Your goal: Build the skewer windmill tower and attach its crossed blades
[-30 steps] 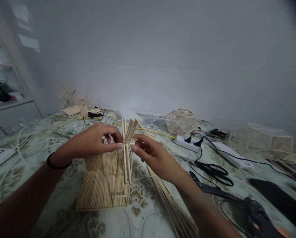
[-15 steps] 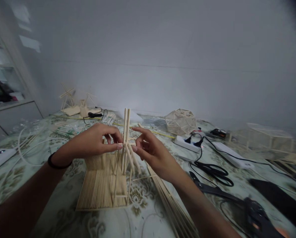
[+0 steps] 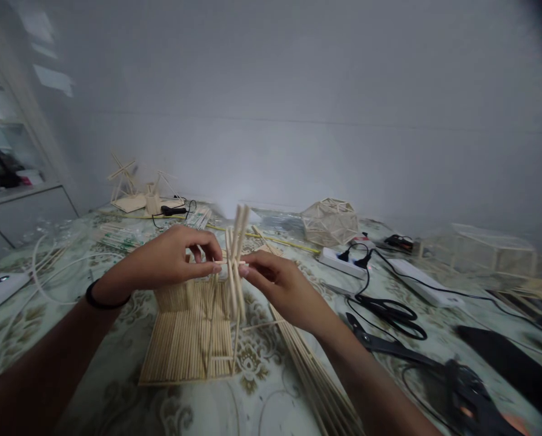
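Observation:
A small crossed-stick wheel (image 3: 240,227) stands at the centre, its pale wooden sticks blurred. A short thin stick runs crosswise through its middle. The fingertips of my left hand (image 3: 175,257) pinch that short stick at its left end. My right hand (image 3: 277,284) has thumb and forefinger closed at its right end, close beside the wheel. Below lies a platform of wooden sticks (image 3: 175,348) laid side by side, with a low stick box (image 3: 173,298) at its back left. Thin upright sticks (image 3: 210,339) rise from its right side, partly hidden by the wheel.
Loose wooden sticks (image 3: 313,375) lie right of the platform. Farther right are black-handled scissors (image 3: 391,312), a black glue gun (image 3: 468,387) and a power strip (image 3: 343,263) with cables. Stick models (image 3: 329,221) stand at the back. A white cable (image 3: 37,260) curls at left.
The crossed-stick wheel has turned, its upper sticks now leaning right. My right forefinger has come down from beside the upper sticks to meet the thumb at the short stick.

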### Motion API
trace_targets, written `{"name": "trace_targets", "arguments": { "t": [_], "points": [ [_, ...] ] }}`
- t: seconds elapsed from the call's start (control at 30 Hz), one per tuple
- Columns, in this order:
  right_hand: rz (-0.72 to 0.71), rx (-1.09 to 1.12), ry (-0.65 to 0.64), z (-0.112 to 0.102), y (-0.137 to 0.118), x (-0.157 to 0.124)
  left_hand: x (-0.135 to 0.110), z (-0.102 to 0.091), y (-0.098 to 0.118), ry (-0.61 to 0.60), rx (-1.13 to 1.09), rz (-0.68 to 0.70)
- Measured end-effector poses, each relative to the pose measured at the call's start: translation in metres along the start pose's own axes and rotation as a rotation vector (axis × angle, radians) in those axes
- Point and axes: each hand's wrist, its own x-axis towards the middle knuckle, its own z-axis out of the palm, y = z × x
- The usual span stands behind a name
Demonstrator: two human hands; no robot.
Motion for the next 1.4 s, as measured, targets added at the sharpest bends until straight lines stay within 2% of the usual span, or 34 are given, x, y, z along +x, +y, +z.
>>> {"name": "trace_targets", "arguments": {
  "t": [0.2,0.37,0.57,0.8,1.13,1.23,1.4],
  "points": [
    [0.049,-0.013,-0.014,-0.0012,-0.0011,-0.0004,-0.0002,0.0005,-0.0012,0.007,0.014,0.003],
    [0.024,0.036,0.012,-0.0002,-0.0038,-0.0004,0.0000,0.0001,-0.0012,-0.001,0.009,0.007],
    [0.017,0.095,-0.051,0.0009,-0.0025,-0.0003,0.0000,0.0009,-0.0009,0.016,0.028,0.013],
    [-0.007,0.167,-0.048,0.0017,0.0025,-0.0002,-0.0002,-0.0003,0.0011,-0.004,0.009,0.004],
    [-0.085,0.109,0.026,0.0027,0.0018,0.0005,0.0005,0.0004,0.0010,0.008,0.006,0.012],
    [-0.043,0.018,0.037,0.0020,-0.0007,0.0006,0.0009,0.0001,0.0004,0.000,0.010,0.011],
    [0.122,-0.089,0.059,0.0003,-0.0033,0.0004,0.0017,0.0008,-0.0003,0.006,0.016,0.016]
  ]
}}
